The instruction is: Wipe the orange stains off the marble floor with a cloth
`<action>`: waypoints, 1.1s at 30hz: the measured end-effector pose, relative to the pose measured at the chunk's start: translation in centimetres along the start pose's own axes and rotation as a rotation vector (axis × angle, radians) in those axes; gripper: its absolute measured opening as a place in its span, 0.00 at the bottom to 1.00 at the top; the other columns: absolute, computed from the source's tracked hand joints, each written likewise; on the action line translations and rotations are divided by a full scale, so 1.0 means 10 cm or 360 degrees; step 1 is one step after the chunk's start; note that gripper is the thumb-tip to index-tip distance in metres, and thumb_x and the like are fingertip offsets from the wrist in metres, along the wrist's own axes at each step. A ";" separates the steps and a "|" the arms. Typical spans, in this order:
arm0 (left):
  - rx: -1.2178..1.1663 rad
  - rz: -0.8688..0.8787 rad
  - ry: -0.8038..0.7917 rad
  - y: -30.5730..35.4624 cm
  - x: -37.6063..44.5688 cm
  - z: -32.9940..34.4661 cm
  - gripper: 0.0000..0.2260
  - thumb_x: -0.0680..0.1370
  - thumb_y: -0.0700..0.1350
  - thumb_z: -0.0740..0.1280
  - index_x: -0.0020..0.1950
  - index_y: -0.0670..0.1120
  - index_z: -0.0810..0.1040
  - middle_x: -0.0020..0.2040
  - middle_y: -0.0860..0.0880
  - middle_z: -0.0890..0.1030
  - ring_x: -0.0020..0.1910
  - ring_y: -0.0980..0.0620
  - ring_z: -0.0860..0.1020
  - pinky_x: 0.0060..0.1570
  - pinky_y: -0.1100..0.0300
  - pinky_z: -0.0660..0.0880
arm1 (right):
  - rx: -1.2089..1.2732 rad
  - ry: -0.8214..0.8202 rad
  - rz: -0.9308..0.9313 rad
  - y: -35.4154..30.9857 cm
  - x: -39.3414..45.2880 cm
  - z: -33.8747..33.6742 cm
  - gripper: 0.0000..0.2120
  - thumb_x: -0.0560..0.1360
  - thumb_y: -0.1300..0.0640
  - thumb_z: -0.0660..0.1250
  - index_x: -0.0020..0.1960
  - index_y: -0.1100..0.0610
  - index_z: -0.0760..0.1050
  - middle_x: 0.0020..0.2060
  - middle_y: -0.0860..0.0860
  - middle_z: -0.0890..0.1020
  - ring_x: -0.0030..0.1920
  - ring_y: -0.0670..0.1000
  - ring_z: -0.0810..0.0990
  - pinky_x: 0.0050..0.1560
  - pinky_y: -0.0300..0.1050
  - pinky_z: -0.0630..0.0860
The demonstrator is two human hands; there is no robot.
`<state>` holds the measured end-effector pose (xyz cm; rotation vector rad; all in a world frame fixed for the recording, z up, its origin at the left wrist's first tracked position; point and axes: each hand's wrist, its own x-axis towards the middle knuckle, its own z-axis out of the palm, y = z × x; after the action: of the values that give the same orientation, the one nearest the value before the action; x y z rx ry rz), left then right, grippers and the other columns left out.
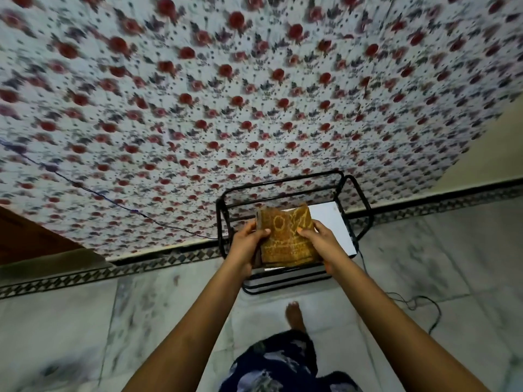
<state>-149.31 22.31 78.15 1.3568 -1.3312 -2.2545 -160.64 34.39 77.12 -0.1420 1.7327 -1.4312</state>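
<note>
Cloth (285, 239) is the thing to look at: it is a folded brown-orange cloth with a pale yellow pattern, held up in the air in the middle of the view, above a small black wire rack (294, 219).

On the far left, a brown wooden edge (31, 236) shows under a big hanging sheet (226, 94). The sheet is white with red flowers and fills the whole far part of the view. A thin dark wire (113, 203) runs across the sheet and down toward the rack. Under the sheet, a dark patterned strip (99, 271) runs along the bottom of the wall.

The marble floor (85, 321) is white with grey marks. No orange marks on it are clear, and the picture is a bit blurry.

The left hand (247, 246) is closed on the left side of the cloth, thumb on top. The right hand (325, 243) is closed on the right side of the cloth, thumb on top too. Both arms reach out from the near edge.

A white flat board (336, 224) lies in the rack, right behind the cloth. A bare foot (295, 316) stands on the floor near the rack, with dark printed clothing (280, 363) just below it. On the right, a black cord (424, 304) curls on the floor.
</note>
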 end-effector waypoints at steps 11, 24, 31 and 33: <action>0.0223 -0.0354 0.0116 -0.54 1.63 0.53 0.12 0.76 0.45 0.67 0.59 0.51 0.75 0.57 0.46 0.79 0.55 0.45 0.78 0.55 0.44 0.76 | -0.0193 0.0090 0.0458 0.42 1.63 -0.63 0.18 0.77 0.58 0.63 0.66 0.57 0.68 0.60 0.57 0.75 0.58 0.57 0.75 0.50 0.45 0.73; 0.0118 -0.0371 0.0475 -1.66 3.88 0.66 0.12 0.78 0.41 0.63 0.61 0.43 0.75 0.50 0.45 0.80 0.47 0.48 0.78 0.39 0.59 0.75 | -0.0339 -0.0033 0.0611 1.60 3.92 -0.86 0.19 0.77 0.62 0.63 0.67 0.55 0.68 0.61 0.55 0.75 0.51 0.51 0.74 0.49 0.43 0.73; 0.0188 -0.0370 0.0545 -1.81 4.28 0.60 0.11 0.78 0.43 0.64 0.60 0.44 0.75 0.54 0.45 0.79 0.52 0.46 0.77 0.41 0.57 0.75 | -0.0749 -0.0018 0.0365 1.87 4.29 -0.86 0.19 0.76 0.58 0.66 0.66 0.57 0.69 0.60 0.56 0.76 0.59 0.56 0.75 0.58 0.49 0.74; 0.0294 -0.0320 0.0597 -1.87 4.25 0.59 0.12 0.78 0.43 0.65 0.61 0.44 0.75 0.56 0.44 0.79 0.53 0.45 0.77 0.43 0.56 0.76 | -0.0942 0.0040 0.0234 1.89 4.25 -0.85 0.19 0.75 0.61 0.66 0.64 0.59 0.70 0.58 0.57 0.78 0.58 0.57 0.75 0.57 0.46 0.72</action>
<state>-172.88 12.95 38.86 1.9406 -1.3429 -1.8890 -184.95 22.74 38.21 -0.3055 2.0968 -0.7855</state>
